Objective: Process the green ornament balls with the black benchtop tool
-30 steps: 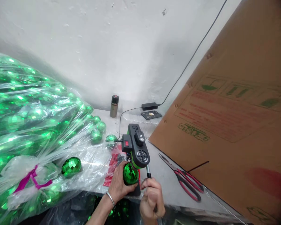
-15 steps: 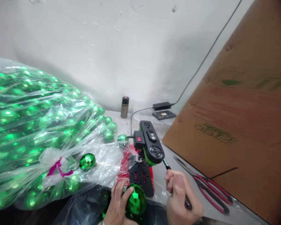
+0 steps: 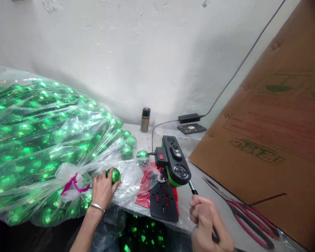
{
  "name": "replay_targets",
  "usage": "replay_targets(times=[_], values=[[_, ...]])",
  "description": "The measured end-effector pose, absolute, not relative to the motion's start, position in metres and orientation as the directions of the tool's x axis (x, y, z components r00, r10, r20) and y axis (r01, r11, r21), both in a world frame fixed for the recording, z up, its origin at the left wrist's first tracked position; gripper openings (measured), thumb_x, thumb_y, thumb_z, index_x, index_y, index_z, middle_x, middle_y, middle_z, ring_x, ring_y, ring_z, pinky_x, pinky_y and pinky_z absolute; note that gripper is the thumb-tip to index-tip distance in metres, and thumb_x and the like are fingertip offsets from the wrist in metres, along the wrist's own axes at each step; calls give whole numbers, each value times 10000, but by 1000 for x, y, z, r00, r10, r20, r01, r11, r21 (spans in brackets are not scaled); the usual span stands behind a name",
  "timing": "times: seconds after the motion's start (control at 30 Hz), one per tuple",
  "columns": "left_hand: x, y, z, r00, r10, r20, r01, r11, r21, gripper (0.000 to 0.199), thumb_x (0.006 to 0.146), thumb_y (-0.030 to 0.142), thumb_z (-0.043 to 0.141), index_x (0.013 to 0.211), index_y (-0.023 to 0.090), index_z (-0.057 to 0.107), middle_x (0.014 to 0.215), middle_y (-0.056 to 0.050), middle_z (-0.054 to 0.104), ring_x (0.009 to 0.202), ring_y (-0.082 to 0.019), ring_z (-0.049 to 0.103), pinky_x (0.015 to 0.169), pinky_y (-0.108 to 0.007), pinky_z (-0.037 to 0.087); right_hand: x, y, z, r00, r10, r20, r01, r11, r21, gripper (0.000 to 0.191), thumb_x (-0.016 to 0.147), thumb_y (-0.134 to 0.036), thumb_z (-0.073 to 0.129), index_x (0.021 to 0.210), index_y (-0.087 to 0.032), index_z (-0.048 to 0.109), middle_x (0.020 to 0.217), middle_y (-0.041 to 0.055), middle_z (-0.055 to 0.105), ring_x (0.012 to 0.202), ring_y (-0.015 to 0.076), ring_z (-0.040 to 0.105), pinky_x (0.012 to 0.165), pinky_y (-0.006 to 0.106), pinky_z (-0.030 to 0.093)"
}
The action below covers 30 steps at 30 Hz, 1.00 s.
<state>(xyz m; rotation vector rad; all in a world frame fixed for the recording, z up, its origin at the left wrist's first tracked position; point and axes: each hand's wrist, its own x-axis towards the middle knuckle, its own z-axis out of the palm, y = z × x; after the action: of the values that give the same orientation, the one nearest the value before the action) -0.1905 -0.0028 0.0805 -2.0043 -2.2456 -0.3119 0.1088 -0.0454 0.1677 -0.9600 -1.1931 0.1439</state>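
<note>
My left hand (image 3: 103,189), with a bangle at the wrist, has its fingers and thumb around a faceted green bauble (image 3: 114,176) lying on the clear plastic. My right hand (image 3: 208,222) is closed around a black-handled metal rod (image 3: 193,188), whose far end meets the underside of a black and green device (image 3: 177,162). That device has round grilles, buttons and a side box with a red switch, and stands over a slotted black plate (image 3: 164,204). The plate lies on red sheeting (image 3: 144,189). The rod's tip is hidden.
A clear bag (image 3: 42,140) full of green baubles, tied with a magenta ribbon (image 3: 74,184), fills the left. Red-handled scissors (image 3: 252,220) lie beside a leaning cardboard box (image 3: 273,140). Behind are a small bottle (image 3: 145,120), a phone (image 3: 191,128) and a power adapter (image 3: 190,118).
My left hand has left the bauble it held near the plate and moved left onto another one on the plastic. More baubles show below the table edge. My right hand keeps its grip.
</note>
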Motion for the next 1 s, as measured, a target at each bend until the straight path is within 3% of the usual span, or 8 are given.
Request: replay_targets(times=[0.13,0.27,0.37,0.5,0.63,0.77,0.9,1.0], values=[[-174,4,53,54,949,310,862,-201,465,541,1057,406,602,1590,313,580,1667,-123,614,1558,-341,564,1264,-545,487,110,-47,168,394,572,719,368,619,-694,478,1114,-296,595,648,-216,526,692,13,574,611,134,540,510,258,367],[-166,15,42,-208,957,202,667,-12,745,781,999,534,637,1670,189,436,1663,-216,600,1564,-383,569,1269,-570,488,109,-47,167,386,572,723,371,622,-690,456,1124,-280,573,675,-218,519,698,4,584,588,119,502,506,248,368],[-162,19,46,-239,969,61,615,103,782,836,900,586,724,1593,175,498,1593,-248,653,1474,-440,646,1217,-609,519,108,-47,165,390,577,717,381,608,-696,451,1129,-276,568,684,-217,518,682,-6,566,571,111,462,503,247,348],[-150,17,56,-134,987,87,539,-1,842,783,828,580,761,1496,229,551,1586,-209,656,1486,-418,636,1246,-588,495,108,-45,166,393,567,724,367,624,-689,442,1130,-246,561,691,-218,519,662,-15,537,586,117,484,507,250,332],[-134,16,64,-130,990,46,457,18,889,698,815,620,746,1367,231,569,1420,-182,726,1314,-400,733,1172,-593,543,107,-42,176,398,553,731,346,648,-679,445,1133,-231,555,691,-219,503,657,-15,535,642,126,551,546,248,372],[-118,12,68,-248,969,6,335,80,939,868,684,595,853,1392,212,528,1377,-177,719,1273,-395,743,1148,-585,557,106,-40,193,407,578,708,324,633,-703,451,1134,-245,561,688,-220,503,644,-20,520,616,120,535,527,257,346],[-94,-5,76,-311,943,-115,-38,109,993,885,681,656,901,1388,196,636,1371,-161,759,1326,-392,720,1189,-545,539,105,-41,208,413,634,654,319,572,-755,447,1146,-297,559,707,-226,511,655,-24,520,598,114,515,520,258,347],[-71,-19,77,-249,931,-268,-404,152,902,742,799,749,824,1294,205,731,1289,-123,819,1254,-358,761,1145,-513,581,105,-42,212,405,654,639,331,546,-769,444,1151,-310,551,717,-228,509,678,-24,528,602,107,516,506,247,346]])
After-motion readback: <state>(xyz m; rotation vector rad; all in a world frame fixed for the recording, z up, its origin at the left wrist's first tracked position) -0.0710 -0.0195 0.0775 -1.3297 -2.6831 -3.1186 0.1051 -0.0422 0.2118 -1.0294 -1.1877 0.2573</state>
